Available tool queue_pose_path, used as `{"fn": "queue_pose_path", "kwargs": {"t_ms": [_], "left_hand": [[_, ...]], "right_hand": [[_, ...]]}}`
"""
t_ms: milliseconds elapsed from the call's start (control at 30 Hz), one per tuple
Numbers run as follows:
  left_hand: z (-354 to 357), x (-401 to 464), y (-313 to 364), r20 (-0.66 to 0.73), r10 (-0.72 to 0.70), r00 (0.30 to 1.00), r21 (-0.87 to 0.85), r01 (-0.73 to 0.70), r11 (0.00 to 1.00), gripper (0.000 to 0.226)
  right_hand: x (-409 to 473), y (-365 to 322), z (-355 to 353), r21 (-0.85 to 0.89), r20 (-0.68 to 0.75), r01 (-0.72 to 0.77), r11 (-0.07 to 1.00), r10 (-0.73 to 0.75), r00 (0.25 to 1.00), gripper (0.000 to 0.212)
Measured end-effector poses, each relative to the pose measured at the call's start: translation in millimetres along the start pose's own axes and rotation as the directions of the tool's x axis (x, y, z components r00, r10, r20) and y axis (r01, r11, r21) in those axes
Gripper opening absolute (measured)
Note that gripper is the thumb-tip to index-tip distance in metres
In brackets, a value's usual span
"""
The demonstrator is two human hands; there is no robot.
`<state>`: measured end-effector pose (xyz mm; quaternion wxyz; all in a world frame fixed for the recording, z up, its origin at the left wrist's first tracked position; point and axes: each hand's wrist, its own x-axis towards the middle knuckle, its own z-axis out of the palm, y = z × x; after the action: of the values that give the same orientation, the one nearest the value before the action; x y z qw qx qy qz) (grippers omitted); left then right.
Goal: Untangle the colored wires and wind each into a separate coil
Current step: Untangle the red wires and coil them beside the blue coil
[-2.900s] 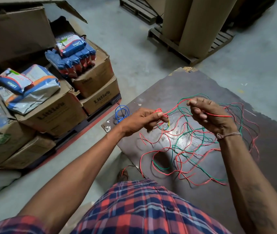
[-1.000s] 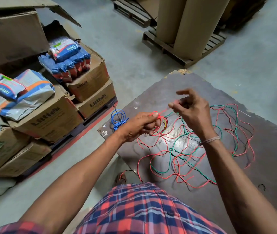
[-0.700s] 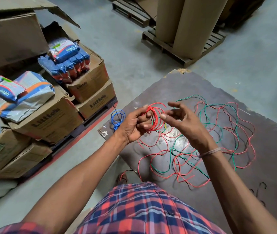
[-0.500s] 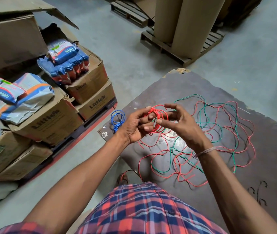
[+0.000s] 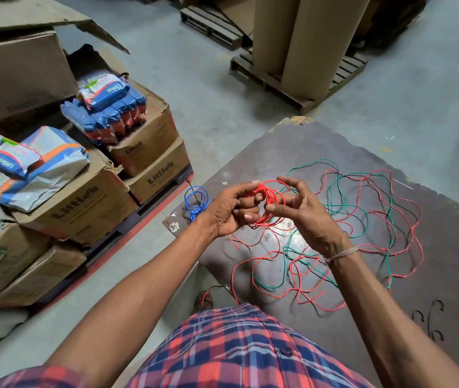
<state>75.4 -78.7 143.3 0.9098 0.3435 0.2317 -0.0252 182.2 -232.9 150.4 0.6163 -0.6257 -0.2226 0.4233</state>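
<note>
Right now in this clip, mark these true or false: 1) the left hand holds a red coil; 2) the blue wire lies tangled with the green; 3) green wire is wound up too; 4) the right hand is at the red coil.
1) True: the left hand grips the red coil.
2) False: the blue wire lies apart as its own coil near the board's left edge.
3) False: the green wire lies loose, mixed with the loose red wire.
4) True: the right hand pinches the coil.

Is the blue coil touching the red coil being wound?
Apart. The head view shows the blue coil lying at the board's left edge, with the left hand between it and the red coil.
</note>
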Motion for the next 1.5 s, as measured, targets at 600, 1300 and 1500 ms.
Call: {"fn": "queue_pose_path", "kwargs": {"t_ms": [600,1300,1500], "left_hand": [[22.8,10.6,5.5,-0.148,0.155,0.977,0.067,-0.147,0.987,0.021],[53.0,11.0,-32.7,-0.155,0.187,0.970,0.102,-0.172,0.980,0.021],[55.8,13.2,-58.9,-0.123,0.187,0.975,0.053,-0.182,0.982,0.011]], "right_hand": [[7.3,3.4,3.9,-0.216,-0.315,0.097,0.972,-0.164,0.935,0.026],[-31.5,7.3,-25.6,-0.397,-0.314,0.124,0.909,-0.262,0.912,0.009],[-47.7,21.5,-41.2,-0.403,-0.302,0.127,0.906,-0.263,0.916,0.015]]}}
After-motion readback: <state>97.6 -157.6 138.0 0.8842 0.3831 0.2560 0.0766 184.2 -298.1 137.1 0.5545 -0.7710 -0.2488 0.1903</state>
